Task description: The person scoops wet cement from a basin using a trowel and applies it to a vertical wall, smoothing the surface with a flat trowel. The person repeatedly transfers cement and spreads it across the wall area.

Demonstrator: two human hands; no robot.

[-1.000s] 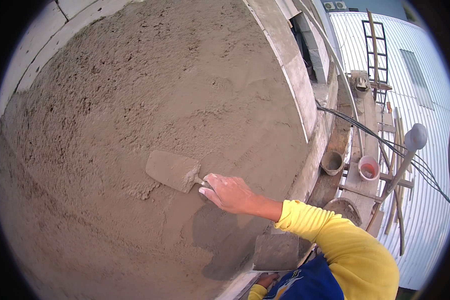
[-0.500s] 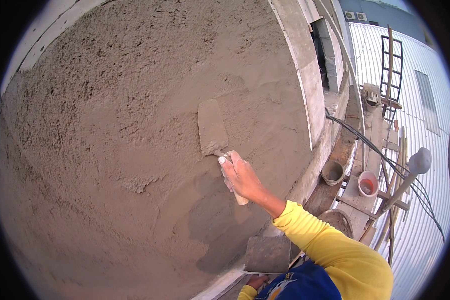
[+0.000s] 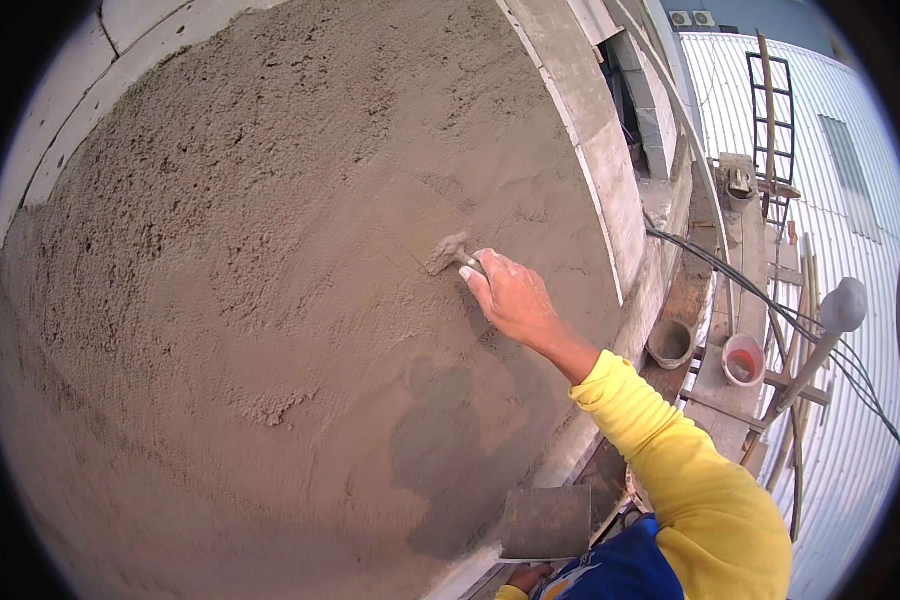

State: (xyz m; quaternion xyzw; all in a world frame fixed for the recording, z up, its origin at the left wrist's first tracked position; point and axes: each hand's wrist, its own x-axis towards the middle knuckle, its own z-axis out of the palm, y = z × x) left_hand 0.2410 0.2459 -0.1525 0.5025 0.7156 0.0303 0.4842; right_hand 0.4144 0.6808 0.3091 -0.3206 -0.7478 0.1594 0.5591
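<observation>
My right hand [image 3: 515, 298] is closed round the handle of a plastering trowel [image 3: 450, 253], in front of wet grey-brown plaster [image 3: 300, 290] on a wall. The trowel's blade lies against the plaster and blends into its colour; mortar clings to its neck. At the bottom edge, my left hand [image 3: 528, 576] shows only in part. It is closed just under a flat, dark, square mortar board [image 3: 547, 522], whose handle is hidden. The plaster is smoother around the trowel and rough and pitted towards the upper left.
Pale blocks [image 3: 60, 110] border the plaster at upper left, and a pale strip [image 3: 600, 170] on the right. Beyond stand a dark bucket [image 3: 670, 344], a reddish bucket [image 3: 743, 360] on planks [image 3: 715, 395], a padded pole [image 3: 842, 305], black cables [image 3: 740, 290] and a ladder [image 3: 772, 130].
My right hand has moved up and slightly right with the trowel. Its blade, clearly visible before, now lies against the wall and is hard to make out. The left hand stays low beneath the board.
</observation>
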